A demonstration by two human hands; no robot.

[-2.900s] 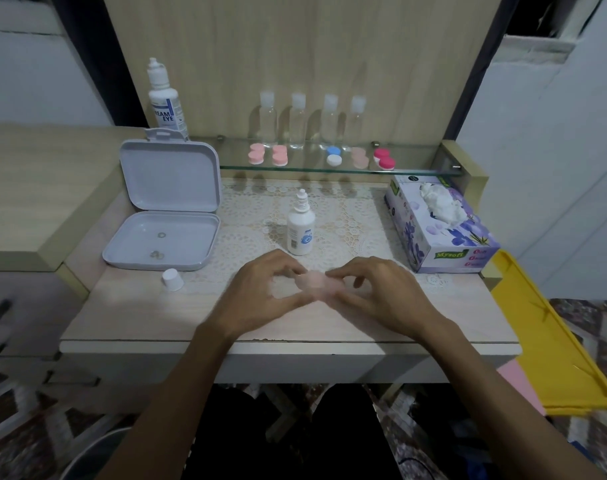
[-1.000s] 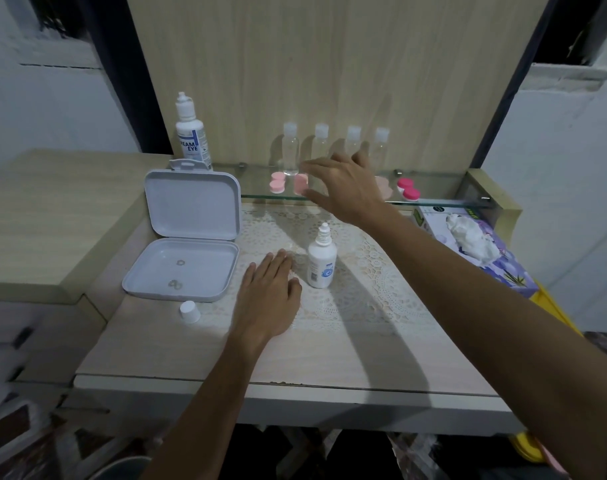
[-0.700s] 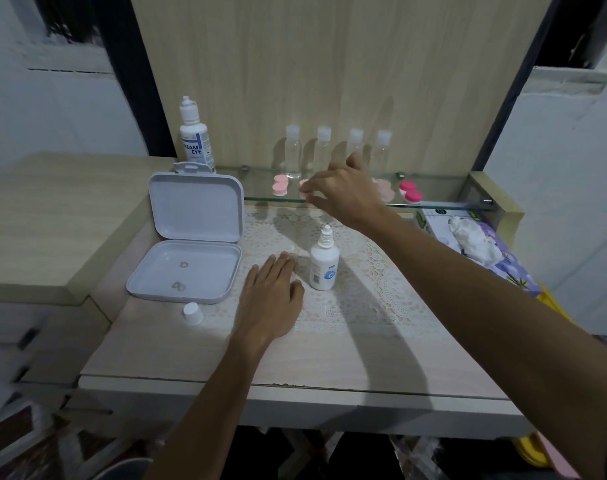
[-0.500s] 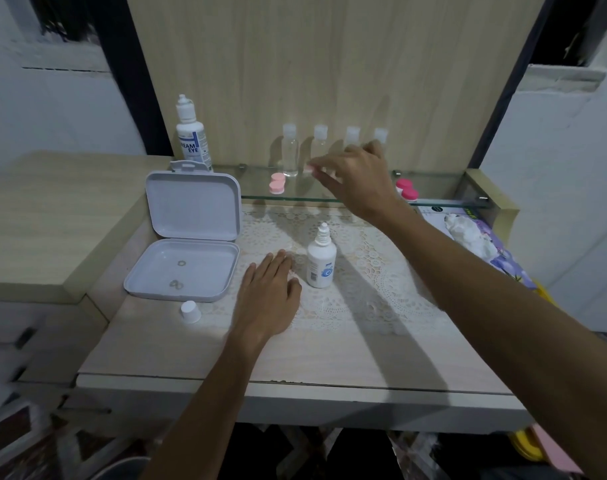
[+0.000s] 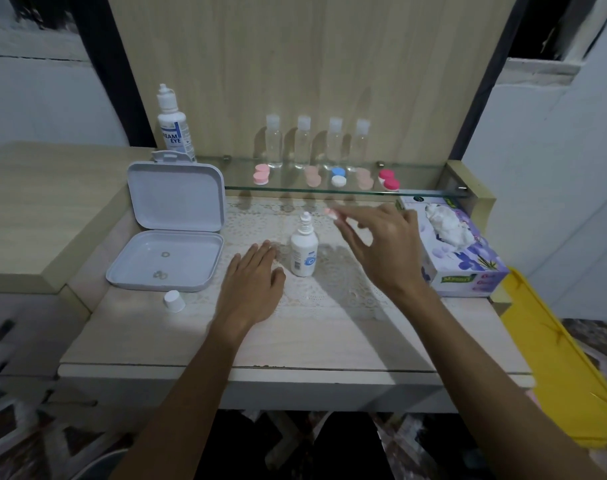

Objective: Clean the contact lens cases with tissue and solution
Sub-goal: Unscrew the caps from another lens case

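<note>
A: State the current step.

B: Case retrieval. The right hand pinches a small pink lens case at its fingertips, above the lace-covered tabletop, just at 1 o'clock of the white uncapped solution bottle. The left hand lies flat, fingers straight, holding nothing, at 8 o'clock of the bottle.

A: Remaining cases?

B: Five pairs sit on the glass shelf at 12 o'clock.

A: Next move?

B: Probably bring the case down in front, unscrew its caps with both hands, then pull a sheet from the purple floral tissue box at 3 o'clock.
</note>
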